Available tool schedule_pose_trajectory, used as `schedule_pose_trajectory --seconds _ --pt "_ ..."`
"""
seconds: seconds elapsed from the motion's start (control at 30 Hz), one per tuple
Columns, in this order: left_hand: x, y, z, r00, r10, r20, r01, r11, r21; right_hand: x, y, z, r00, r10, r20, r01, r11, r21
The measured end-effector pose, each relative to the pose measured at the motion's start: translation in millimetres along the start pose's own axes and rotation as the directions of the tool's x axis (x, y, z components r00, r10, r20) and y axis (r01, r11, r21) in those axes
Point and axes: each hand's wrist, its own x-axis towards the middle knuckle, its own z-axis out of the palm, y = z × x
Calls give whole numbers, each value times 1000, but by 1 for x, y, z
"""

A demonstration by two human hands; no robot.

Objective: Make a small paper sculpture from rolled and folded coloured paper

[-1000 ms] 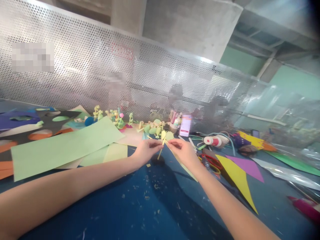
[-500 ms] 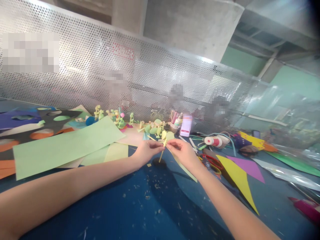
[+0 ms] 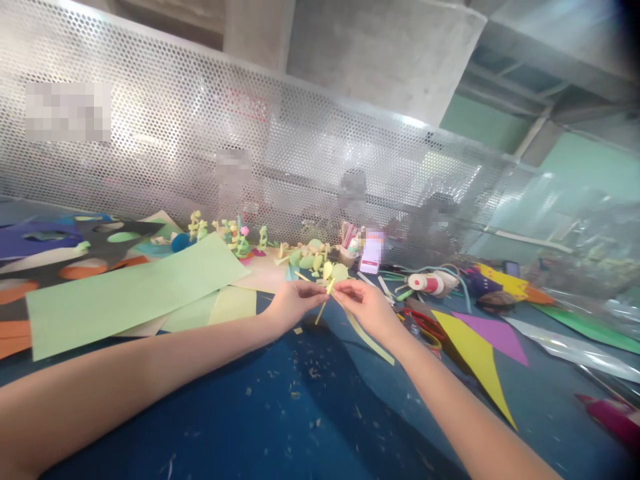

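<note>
Between my fingertips, over the blue table (image 3: 270, 420), is a thin pale yellow strip (image 3: 323, 311) that slants down toward the tabletop. My left hand (image 3: 295, 305) pinches it from one side. From the other side my right hand (image 3: 367, 308) pinches at its top, with thumb and fingertips close to the left ones. Whether the strip is paper or foam I cannot tell. Just behind the hands lie pale green rounded cut-outs (image 3: 340, 272). A longer pale green strip (image 3: 373, 342) runs under my right hand. A tiny yellow scrap (image 3: 299, 331) lies below my left hand.
Large light green sheets (image 3: 125, 293) lie at left. Scissors with red handles (image 3: 425, 323), a yellow sheet (image 3: 473, 357), a purple sheet (image 3: 493, 335) and a thread spool (image 3: 425, 283) are at right. A phone (image 3: 371, 252) stands behind, before a perforated metal screen (image 3: 300, 160).
Both hands hold nearly the same place with the strip still pinched. The strip's lower end has shifted slightly left, and the dark round patch beneath it no longer shows clearly.
</note>
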Motion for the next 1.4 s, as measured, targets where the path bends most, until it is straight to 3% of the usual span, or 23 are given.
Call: schedule_pose_trajectory --seconds 0.57,0.77,1.13,1.4 --pt "1 -5 2 998 34 49 -28 993 -113 -2 0 3 999 1 41 -4 998 70" --pt "1 -5 2 998 56 40 -54 998 -39 -4 -5 5 1000 -8 -16 7 1000 -26" --pt "-1 -7 1 986 164 36 -167 981 99 -5 0 11 999 -30 -31 30 999 23" --pt "-5 -5 3 981 193 28 -195 969 151 -7 -6 13 994 -29 -109 24 999 -47"
